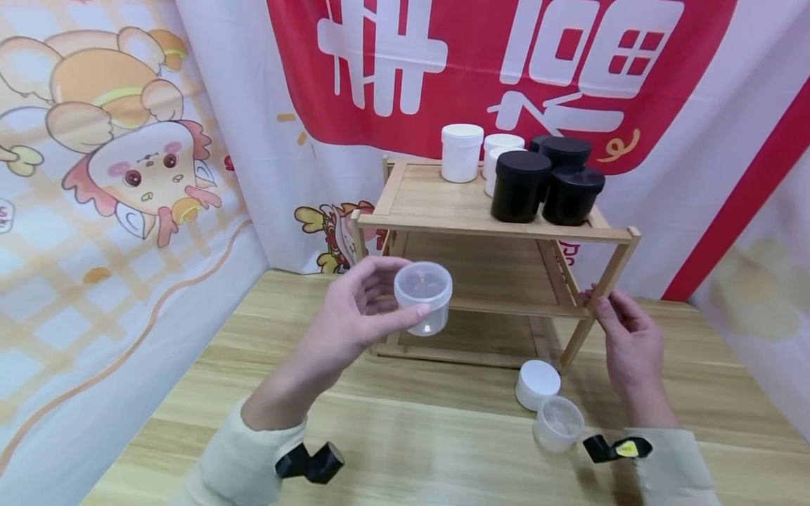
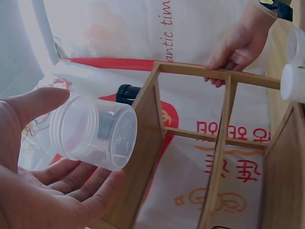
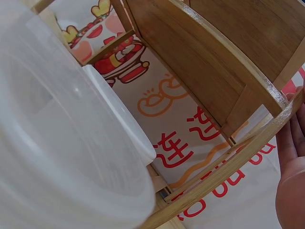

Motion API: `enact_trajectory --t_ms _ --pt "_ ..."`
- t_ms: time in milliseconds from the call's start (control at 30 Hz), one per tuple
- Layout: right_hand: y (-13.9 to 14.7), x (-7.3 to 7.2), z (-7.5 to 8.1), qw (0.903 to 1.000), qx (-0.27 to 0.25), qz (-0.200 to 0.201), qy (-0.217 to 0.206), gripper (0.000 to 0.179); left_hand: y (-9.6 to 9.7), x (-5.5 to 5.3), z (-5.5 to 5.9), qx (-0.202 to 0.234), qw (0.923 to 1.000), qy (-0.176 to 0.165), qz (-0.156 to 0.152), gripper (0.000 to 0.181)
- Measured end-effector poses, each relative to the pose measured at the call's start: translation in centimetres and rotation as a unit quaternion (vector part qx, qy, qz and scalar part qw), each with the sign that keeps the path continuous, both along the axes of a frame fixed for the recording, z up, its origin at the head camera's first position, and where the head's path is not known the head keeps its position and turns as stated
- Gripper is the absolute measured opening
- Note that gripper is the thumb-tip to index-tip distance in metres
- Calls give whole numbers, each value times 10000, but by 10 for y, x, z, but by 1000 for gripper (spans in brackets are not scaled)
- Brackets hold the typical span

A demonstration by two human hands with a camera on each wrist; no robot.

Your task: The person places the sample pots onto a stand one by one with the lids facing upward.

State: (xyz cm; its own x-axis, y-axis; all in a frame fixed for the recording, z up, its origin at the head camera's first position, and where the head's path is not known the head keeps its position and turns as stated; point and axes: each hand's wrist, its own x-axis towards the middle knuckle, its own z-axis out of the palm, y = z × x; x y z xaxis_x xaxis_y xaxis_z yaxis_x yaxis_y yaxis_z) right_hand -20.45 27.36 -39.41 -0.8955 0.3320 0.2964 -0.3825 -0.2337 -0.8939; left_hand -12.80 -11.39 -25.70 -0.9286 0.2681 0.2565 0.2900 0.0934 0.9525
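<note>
My left hand (image 1: 354, 306) holds a clear plastic jar (image 1: 432, 315) in front of the wooden rack, thumb on one side and fingers on the other. In the left wrist view this see-through jar (image 2: 112, 136) lies sideways between thumb and fingers. At the right, my right hand (image 1: 635, 344) grips the front post of the three-tier wooden rack (image 1: 443, 223), thumb on the near side. Part of its fingers is hidden behind the post. On the table before the rack sit a white jar (image 1: 538, 383) and another clear jar (image 1: 558, 425), close together.
On the rack's top shelf stand several white jars (image 1: 461, 154) at the middle and several black jars (image 1: 520, 188) at the right. The middle shelf (image 1: 474, 270) lies below. Printed cloth (image 1: 209, 84) hangs behind and beside the wooden table (image 1: 405, 436).
</note>
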Motion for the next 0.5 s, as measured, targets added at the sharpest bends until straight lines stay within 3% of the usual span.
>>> enact_trajectory --t_ms 200,500 --pt "-1 0 0 9997 -202 -30 136 41 -1 -3 21 83 9997 89 189 55" --pt "-1 0 1 10000 -44 26 49 42 1 -15 51 -215 9985 238 447 51"
